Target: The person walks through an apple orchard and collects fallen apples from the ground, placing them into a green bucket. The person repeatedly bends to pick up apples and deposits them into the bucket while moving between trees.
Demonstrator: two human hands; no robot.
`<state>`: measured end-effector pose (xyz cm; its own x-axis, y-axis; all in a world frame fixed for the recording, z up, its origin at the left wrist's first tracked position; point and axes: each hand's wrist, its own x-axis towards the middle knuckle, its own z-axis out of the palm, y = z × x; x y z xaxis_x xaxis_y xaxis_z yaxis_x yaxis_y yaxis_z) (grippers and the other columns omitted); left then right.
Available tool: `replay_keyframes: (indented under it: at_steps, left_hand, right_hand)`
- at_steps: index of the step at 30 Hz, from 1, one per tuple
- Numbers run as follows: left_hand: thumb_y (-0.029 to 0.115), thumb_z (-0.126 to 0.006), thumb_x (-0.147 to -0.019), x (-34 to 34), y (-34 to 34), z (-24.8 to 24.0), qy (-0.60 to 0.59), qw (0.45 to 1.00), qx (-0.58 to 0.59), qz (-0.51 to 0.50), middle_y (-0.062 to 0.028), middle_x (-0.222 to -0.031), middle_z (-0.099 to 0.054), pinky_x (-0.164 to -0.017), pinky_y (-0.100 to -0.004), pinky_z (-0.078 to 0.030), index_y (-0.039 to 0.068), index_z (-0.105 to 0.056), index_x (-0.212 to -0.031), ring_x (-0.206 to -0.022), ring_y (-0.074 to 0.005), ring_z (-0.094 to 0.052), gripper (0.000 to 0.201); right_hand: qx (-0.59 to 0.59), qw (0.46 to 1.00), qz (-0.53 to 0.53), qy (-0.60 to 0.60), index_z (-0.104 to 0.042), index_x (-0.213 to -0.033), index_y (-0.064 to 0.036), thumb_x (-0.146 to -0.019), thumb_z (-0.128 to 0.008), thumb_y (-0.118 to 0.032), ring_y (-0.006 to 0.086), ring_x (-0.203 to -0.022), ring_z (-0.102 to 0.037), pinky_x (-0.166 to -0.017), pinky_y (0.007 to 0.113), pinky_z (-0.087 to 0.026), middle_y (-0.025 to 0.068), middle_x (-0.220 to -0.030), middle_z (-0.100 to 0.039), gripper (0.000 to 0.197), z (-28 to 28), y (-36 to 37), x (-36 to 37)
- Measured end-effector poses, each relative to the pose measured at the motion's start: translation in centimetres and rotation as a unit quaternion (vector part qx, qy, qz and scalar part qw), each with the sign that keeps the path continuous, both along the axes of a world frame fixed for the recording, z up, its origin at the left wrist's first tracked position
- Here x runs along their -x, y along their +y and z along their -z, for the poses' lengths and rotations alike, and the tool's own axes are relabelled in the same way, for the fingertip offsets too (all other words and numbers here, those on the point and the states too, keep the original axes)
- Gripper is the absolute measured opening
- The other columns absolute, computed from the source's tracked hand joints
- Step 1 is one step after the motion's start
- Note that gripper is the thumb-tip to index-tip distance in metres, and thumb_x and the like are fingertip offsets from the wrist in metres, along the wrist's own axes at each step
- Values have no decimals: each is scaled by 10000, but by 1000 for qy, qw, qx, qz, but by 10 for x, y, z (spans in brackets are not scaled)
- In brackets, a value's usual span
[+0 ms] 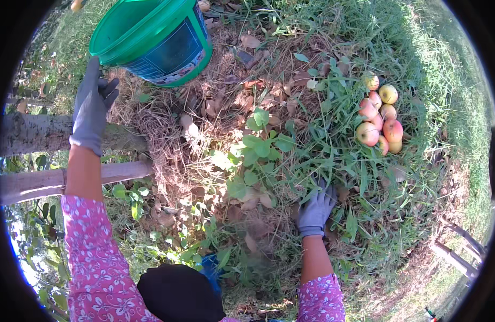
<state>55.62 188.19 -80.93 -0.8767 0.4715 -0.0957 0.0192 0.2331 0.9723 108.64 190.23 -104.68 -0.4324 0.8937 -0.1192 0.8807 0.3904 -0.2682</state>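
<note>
My left hand (pixel 92 107), in a grey glove, is raised at the left beside a green bucket (pixel 202 64). Its index fingertip reaches the bucket's near rim, and the other fingers are apart and slightly bent. The bucket leans, and its label is dark blue. Lower right of the middle, my right hand (pixel 316 209), gloved the same way, is down in the grass with fingers stretched out; the tips are partly hidden by blades. Beyond it, to the upper right, a heap of red and yellow apples (pixel 377 119) lies on the grass.
Two tree trunks or poles (pixel 38 181) come in from the left edge below my left hand. A leafy green plant (pixel 261 145) grows amid dry straw and dead leaves. Wooden poles (pixel 454 257) show at the far right. A dark rounded shape (pixel 180 292) covers the bottom.
</note>
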Motion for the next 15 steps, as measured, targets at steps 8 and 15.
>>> replay_keyframes:
  at_steps: [8,15]
  left_hand:
    - [498,-796,-920,-33,92,-11,676,677,251,147,-172,-1210,-726,-914,-393,-566,84,-567,-1477,-1040,-290,-733,731]
    - [435,-708,-1026,-4,114,-33,465,740,323,364,22,-835,-687,-642,-299,-467,15,-727,-1139,-715,-64,-551,436]
  right_hand:
    - [13,997,-12,-76,-621,-1428,-125,-815,-729,-376,472,-1421,-421,-1202,623,-277,238,-1525,-504,670,37,-8,-12]
    - [17,999,45,-1,-598,-1474,-130,-959,-553,-226,455,-1472,-390,-1242,631,-235,231,-1560,-485,526,99,-23,-50]
